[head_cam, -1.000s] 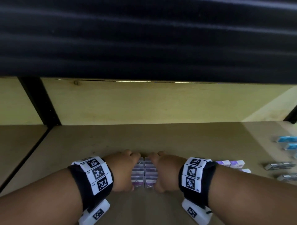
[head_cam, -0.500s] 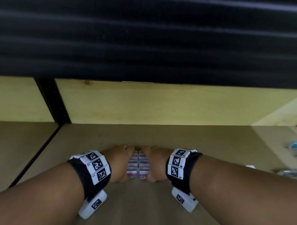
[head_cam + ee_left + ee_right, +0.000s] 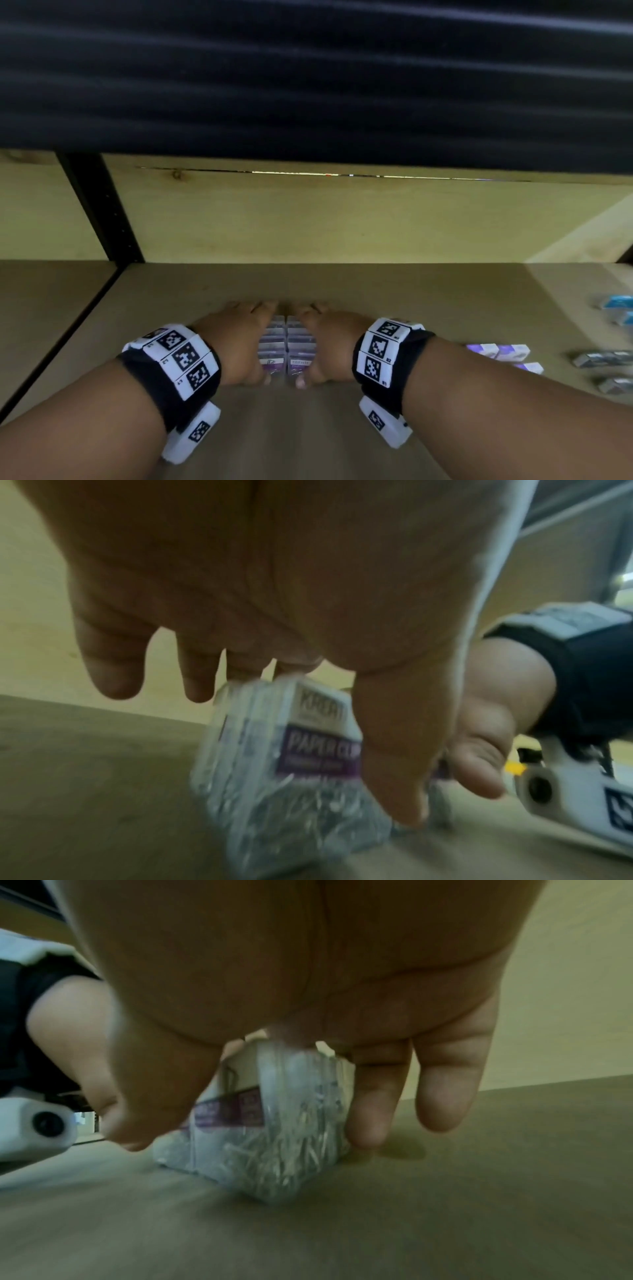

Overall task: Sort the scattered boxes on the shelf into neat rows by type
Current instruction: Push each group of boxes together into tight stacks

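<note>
Two short rows of purple-and-white paper clip boxes stand side by side on the wooden shelf. My left hand cups the left row, thumb on its near face and fingers over its far end. My right hand holds the right row the same way from the other side. Both rows rest on the board, squeezed between the two hands. The hands hide most of the boxes.
To the right lie loose purple boxes, blue boxes and silver boxes. A black upright post divides the shelf at left. The pale back board and a dark upper shelf close the space.
Both hands have slid the two rows of boxes a little to the left and farther back on the shelf. Their hold on the rows is the same.
</note>
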